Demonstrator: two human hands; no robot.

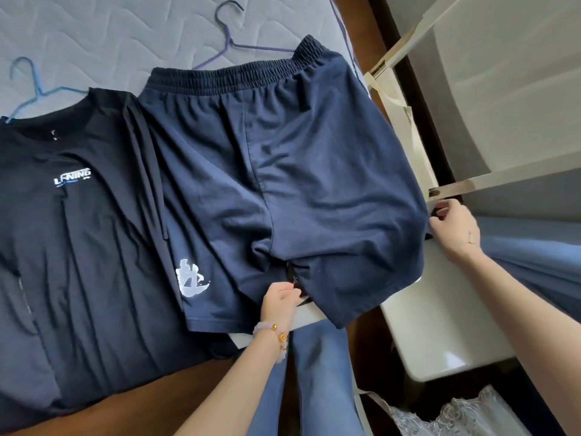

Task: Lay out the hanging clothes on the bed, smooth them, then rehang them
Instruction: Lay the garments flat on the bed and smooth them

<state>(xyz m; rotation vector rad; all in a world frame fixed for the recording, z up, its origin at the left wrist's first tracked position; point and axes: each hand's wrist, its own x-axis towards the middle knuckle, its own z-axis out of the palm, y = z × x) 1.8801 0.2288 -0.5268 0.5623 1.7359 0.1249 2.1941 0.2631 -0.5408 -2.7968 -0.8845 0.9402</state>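
Shorts (pixel 283 171), T-shirt (pixel 81 247), hangers (pixel 232 42) on bed (pixel 94 33)

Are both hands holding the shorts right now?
Yes, the left hand pinches the shorts at the crotch and the right hand grips their outer edge.

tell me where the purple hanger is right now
In the head view the purple hanger lies on the mattress at top centre, its arms running under the waistband of the navy shorts, with the blue hanger to its left.
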